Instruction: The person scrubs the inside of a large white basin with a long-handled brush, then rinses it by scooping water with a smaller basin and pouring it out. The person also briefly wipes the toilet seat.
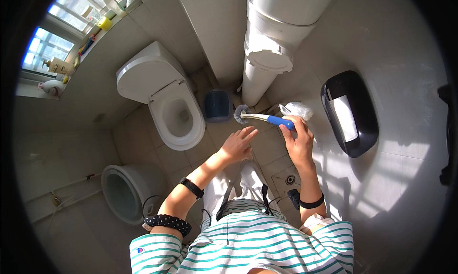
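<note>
A toilet brush with a blue-and-white handle is gripped near its end by my right hand. Its round grey bristle head points left, above the floor tiles. My left hand holds nothing; its fingers are spread a little below the brush. To the left stands a white toilet with its lid raised and the seat down. A dark blue bin sits on the floor between the toilet and the bristle head.
A white drainpipe rises beyond the brush, with a crumpled plastic bag near its foot. On the right wall hangs a black paper holder. A pale bucket stands at left. Bottles line the windowsill. A floor drain lies by my right forearm.
</note>
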